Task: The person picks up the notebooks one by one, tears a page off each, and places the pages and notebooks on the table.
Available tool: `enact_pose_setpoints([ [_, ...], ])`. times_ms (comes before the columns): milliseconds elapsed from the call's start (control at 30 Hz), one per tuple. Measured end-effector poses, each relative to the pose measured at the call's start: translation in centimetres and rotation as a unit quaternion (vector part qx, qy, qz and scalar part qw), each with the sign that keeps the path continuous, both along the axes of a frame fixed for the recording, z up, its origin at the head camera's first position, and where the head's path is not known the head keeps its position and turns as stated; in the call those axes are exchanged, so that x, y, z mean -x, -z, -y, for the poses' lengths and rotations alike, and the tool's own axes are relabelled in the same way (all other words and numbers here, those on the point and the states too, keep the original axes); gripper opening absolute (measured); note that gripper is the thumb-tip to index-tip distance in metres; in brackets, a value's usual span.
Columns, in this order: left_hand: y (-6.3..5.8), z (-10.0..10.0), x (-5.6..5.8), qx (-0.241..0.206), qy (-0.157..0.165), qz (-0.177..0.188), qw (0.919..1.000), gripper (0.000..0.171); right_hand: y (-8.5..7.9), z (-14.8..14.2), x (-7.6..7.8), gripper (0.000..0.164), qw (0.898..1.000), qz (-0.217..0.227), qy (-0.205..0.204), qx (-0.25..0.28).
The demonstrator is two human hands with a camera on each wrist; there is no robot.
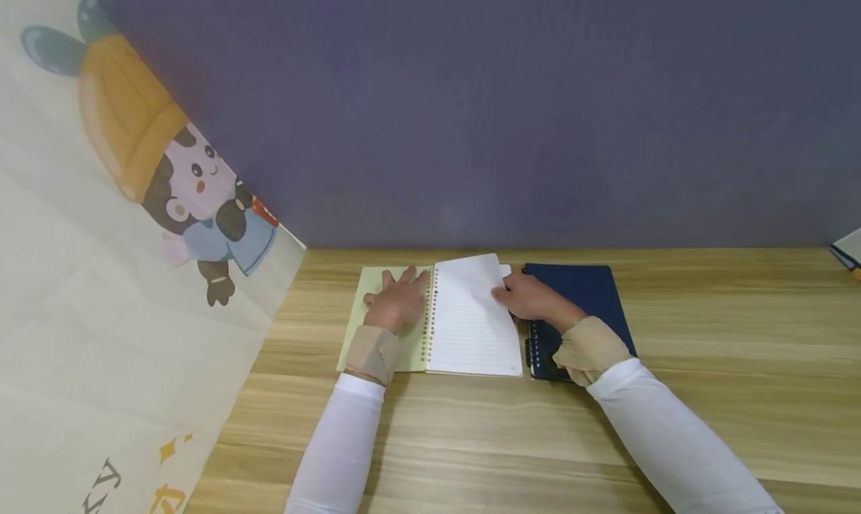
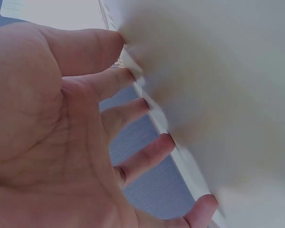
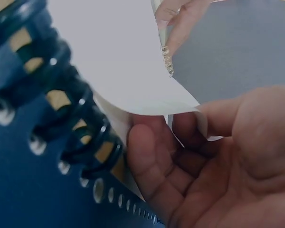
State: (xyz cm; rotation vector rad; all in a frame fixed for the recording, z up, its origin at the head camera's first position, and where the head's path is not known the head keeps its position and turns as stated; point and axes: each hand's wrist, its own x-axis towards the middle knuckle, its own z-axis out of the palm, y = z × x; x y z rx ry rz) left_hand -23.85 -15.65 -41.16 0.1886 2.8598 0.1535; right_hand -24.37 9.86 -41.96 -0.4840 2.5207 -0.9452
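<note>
A spiral notebook lies open on the table, its left side a pale green cover (image 1: 354, 335) and its right side white lined pages (image 1: 471, 327). My left hand (image 1: 398, 302) rests on the green side with fingers spread, the fingertips pressing down as the left wrist view shows. With thumb and curled fingers my right hand (image 1: 534, 297) pinches the edge of a lifted page (image 3: 128, 90), which bends upward near its upper right corner. Under the right wrist lies a closed dark blue spiral notebook (image 1: 585, 282), its black ring binding (image 3: 92, 118) beside the open notebook.
The wooden table (image 1: 726, 335) meets a dark blue-grey wall panel (image 1: 471, 125) behind the notebooks. On the left hangs a pale sheet (image 1: 101, 335) with a printed cartoon figure. A partly cut-off white and dark object (image 1: 849, 251) sits at the far right edge.
</note>
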Motion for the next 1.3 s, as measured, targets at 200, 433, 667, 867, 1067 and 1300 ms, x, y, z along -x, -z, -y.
enact_pose_setpoints([
  [200,0.0,0.0,0.1,-0.001,0.001,0.000,1.0000,0.051,0.0,-0.3,-0.1,0.041,1.000,0.017,-0.023,0.008],
  [433,0.1,0.1,0.3,0.003,-0.002,-0.005,1.0000,0.051,0.2,-0.6,-0.3,0.039,0.998,0.031,-0.045,0.041],
  [667,0.1,0.1,0.3,-0.002,-0.003,-0.002,1.0000,0.051,0.2,-0.5,-0.8,0.039,0.998,0.023,-0.047,0.037],
  [867,0.2,-0.1,0.4,-0.003,-0.001,-0.006,1.0000,0.051,0.2,-1.2,-0.7,0.041,0.996,0.034,-0.062,0.051],
  [1067,0.3,-0.1,0.7,0.002,-0.004,-0.005,1.0000,0.051,0.4,-2.1,-0.5,0.038,0.996,0.057,-0.040,0.049],
  [1300,0.0,0.2,0.8,-0.027,-0.004,0.000,0.9996,0.051,0.3,-2.2,-0.5,0.047,0.994,0.059,-0.021,0.088],
])
